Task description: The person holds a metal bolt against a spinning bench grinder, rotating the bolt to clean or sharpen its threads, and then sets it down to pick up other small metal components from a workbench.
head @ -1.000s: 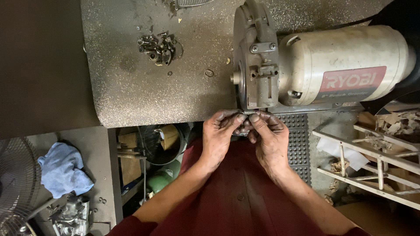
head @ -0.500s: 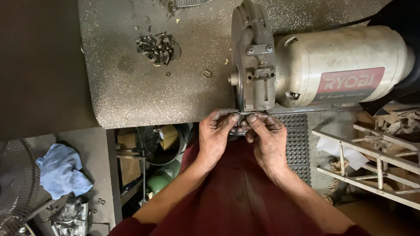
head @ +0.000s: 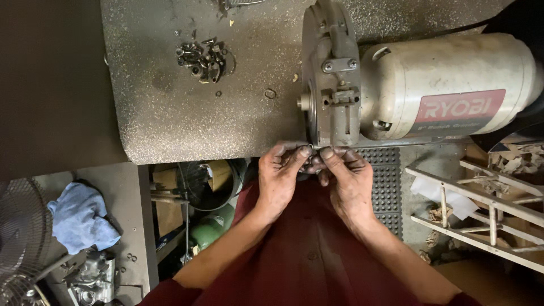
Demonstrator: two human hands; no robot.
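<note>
Our left hand (head: 279,178) and right hand (head: 347,180) pinch a small part (head: 313,163) under the grinder (head: 408,90), beside its red rectangular label (head: 458,110).

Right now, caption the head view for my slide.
Both hands pinch a small part at the bench grinder guard's lower edge.

1. Hands: 2, left hand (head: 280,175) and right hand (head: 347,178), fingers meeting at the near edge of the worktop (head: 170,107).
2. Bench grinder (head: 419,90): 1, cream motor housing, grey guard at its left end.
3. Heap of small dark metal parts (head: 203,56): 1 heap; individual pieces too small to count.
4. Loose ring (head: 270,93): 1, alone on the worktop beside the heap.
5. Blue rag (head: 79,215): 1, lower left.
6. Fan (head: 20,243): 1, partly cut off at the left edge.
7. Wooden slatted frame (head: 476,209): 1, right side.
8. Black ribbed floor mat (head: 385,181): 1.
</note>
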